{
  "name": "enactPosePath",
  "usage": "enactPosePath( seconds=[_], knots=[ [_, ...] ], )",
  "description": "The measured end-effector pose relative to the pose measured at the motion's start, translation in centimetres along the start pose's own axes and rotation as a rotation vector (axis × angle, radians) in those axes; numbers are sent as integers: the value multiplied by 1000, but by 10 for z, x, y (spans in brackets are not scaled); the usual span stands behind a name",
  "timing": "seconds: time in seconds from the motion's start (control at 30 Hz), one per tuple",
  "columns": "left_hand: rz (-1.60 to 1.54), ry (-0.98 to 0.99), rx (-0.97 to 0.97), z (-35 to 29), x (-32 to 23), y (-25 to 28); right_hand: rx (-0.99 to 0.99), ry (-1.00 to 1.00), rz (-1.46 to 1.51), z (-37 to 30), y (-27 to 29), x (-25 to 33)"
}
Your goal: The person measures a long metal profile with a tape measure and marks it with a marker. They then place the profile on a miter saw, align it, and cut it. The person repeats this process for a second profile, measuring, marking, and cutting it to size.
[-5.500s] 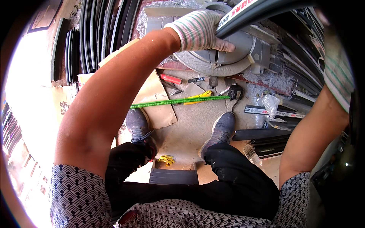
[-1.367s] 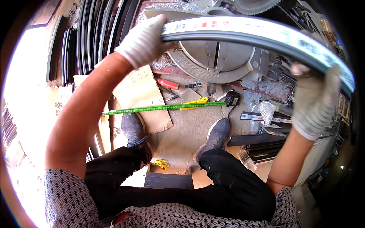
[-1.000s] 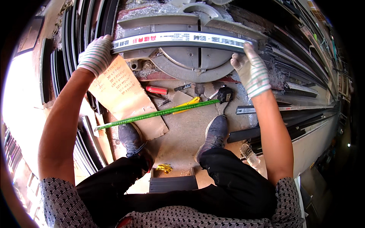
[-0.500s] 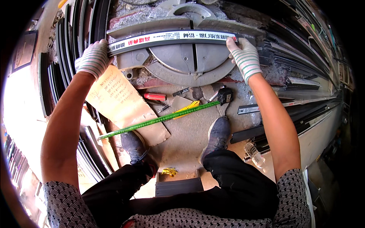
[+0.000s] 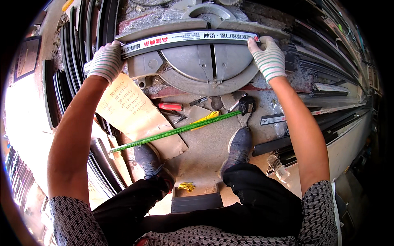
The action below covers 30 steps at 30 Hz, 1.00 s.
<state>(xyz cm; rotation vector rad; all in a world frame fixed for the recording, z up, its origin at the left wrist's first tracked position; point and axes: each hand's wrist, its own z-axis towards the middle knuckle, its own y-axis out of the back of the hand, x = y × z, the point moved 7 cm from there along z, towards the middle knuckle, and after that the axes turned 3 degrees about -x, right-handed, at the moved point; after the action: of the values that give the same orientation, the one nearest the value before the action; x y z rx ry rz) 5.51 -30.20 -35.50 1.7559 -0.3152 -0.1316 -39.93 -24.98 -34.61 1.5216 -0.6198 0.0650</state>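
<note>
A long metal profile strip [image 5: 180,39] with a white printed film lies across the saw's grey round table [image 5: 197,63], in front of its raised fence [image 5: 164,29]. My left hand [image 5: 107,61], in a striped knit glove, is closed around the strip near its left end. At the right end, my right hand [image 5: 267,56] grips the strip, thumb on the near face and fingers behind. The slot in the saw table runs beneath the strip.
On the ground lie an extended green tape measure [image 5: 176,130], a yellow cutter [image 5: 205,119], a red-handled tool [image 5: 170,106] and cardboard with handwriting [image 5: 135,115]. Dark profiles [image 5: 72,53] crowd the left; more profiles [image 5: 324,69] stack right. A plastic bottle [image 5: 279,168] lies near my right leg.
Strip and both hands stay nearly in place against the saw table. The whole view has shifted slightly, moving the scene a little to the right. My grip on the strip continues.
</note>
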Motion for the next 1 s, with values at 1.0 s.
enactPosePath(
  seconds=[1.0],
  knots=[
    [-236,-98,55,6,-5,7,-27,-3,11,-1,-1,-2]
  ],
)
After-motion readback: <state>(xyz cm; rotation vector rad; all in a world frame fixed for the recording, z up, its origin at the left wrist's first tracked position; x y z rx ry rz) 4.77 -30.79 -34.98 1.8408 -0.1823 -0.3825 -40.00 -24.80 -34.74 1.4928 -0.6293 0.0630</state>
